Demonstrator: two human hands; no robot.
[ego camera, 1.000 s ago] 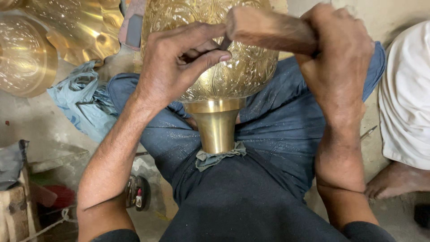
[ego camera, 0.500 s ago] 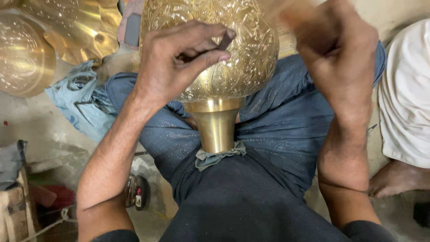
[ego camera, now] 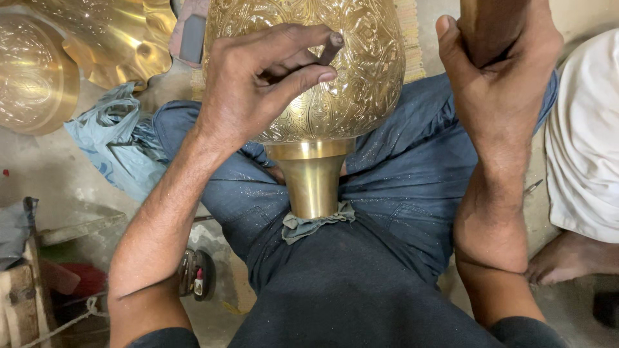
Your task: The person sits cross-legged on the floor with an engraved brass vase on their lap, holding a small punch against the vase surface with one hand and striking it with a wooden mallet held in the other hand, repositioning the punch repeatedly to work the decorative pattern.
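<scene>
An engraved brass vase (ego camera: 309, 71) lies at top centre of the frame, its plain neck wedged against a cloth wad (ego camera: 316, 222) in the worker's lap. Dense ornament already covers the visible belly; the neck is bare. The left hand (ego camera: 258, 84) pinches a small chisel (ego camera: 332, 45) onto the metal; the right hand (ego camera: 503, 64), upper right, is closed around a wooden mallet handle (ego camera: 480, 26). More brassware (ego camera: 39, 77) sits upper left.
</scene>
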